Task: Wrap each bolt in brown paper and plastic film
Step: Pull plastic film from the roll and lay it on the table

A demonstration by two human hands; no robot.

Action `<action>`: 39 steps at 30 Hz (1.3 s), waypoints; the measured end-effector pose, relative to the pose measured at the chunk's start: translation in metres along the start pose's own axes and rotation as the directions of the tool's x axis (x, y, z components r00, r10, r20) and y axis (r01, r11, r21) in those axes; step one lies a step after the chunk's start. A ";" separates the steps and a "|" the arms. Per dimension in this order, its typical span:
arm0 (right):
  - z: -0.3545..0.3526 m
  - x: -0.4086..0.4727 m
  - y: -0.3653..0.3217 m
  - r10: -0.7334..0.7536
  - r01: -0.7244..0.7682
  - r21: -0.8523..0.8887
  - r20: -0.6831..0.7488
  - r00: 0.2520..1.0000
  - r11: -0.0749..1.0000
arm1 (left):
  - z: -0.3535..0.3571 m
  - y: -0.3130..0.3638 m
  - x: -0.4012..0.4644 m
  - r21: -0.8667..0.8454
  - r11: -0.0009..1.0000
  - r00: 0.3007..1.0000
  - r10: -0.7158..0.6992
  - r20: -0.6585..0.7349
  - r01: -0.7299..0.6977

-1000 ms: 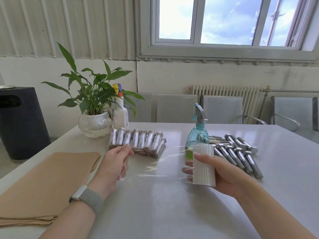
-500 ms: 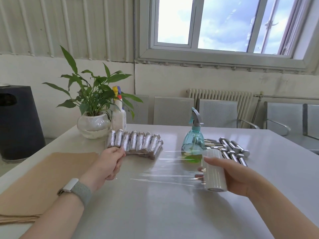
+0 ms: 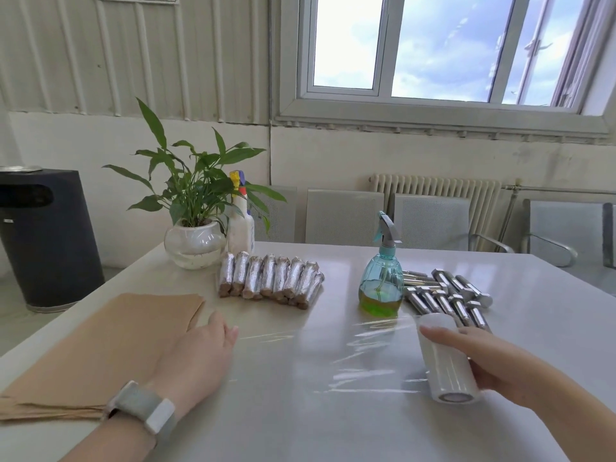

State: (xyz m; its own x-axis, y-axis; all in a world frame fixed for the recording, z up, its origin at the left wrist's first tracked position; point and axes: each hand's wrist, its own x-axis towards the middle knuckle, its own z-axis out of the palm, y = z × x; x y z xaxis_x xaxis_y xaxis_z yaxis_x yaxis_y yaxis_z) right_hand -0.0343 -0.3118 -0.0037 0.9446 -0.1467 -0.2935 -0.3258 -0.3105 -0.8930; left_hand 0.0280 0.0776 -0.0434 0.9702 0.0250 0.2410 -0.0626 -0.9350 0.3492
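The right hand (image 3: pixel 500 365) grips the roll of plastic film (image 3: pixel 445 358) on the worktop (image 3: pixel 300 428); a clear sheet (image 3: pixel 316 355) stretches to the left hand (image 3: pixel 196 355), which lies flat, apparently pinning its edge. Bare bolts (image 3: pixel 446 295) lie beyond the roll, brown paper (image 3: pixel 100 348) far left.

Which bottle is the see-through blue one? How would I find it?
Look at the white table under the window. In the middle stands the blue spray bottle, just left of the bare bolts. It alone has green liquid at the bottom and a grey trigger; the other bottle, by the plant, is white.
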 end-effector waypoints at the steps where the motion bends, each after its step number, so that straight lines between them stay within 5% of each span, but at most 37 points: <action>1: 0.000 -0.001 -0.001 -0.001 0.000 -0.039 -0.014 1.000 0.999 | 0.003 0.003 -0.003 0.131 0.991 0.999 0.027 -0.044 -0.021; 6: -0.001 -0.003 -0.002 -0.037 -0.013 -0.277 -0.173 0.984 0.961 | 0.011 0.008 -0.013 0.429 0.900 0.992 0.112 -0.050 -0.080; 11: -0.006 0.008 0.004 -0.114 -0.030 -0.514 -0.246 0.962 0.857 | 0.015 0.008 -0.017 0.330 0.932 0.959 0.216 -0.182 -0.147; 17: -0.013 0.018 0.003 -0.087 -0.119 -0.717 -0.243 0.966 0.687 | 0.017 0.004 -0.015 0.247 0.966 0.974 0.128 -0.185 -0.080; 31: -0.014 0.019 0.005 -0.098 -0.125 -0.722 -0.259 0.961 0.681 | 0.015 -0.001 -0.008 -0.083 0.995 0.991 0.040 -0.126 -0.051; 35: -0.011 0.016 0.001 -0.091 -0.125 -0.715 -0.256 0.962 0.688 | 0.011 -0.002 -0.007 -0.272 0.946 0.983 0.151 -0.107 -0.174; 39: -0.007 0.016 0.001 -0.116 -0.123 -0.738 -0.264 0.958 0.664 | 0.007 0.001 -0.008 -0.209 0.934 0.957 0.274 -0.099 -0.289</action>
State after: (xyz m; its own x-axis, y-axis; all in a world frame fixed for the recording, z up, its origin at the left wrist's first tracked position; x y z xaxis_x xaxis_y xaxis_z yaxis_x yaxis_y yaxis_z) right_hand -0.0199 -0.3208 -0.0063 0.9319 -0.3521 -0.0872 -0.3614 -0.8811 -0.3051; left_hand 0.0223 0.0739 -0.0514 0.8878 -0.1970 0.4159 -0.3880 -0.8065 0.4462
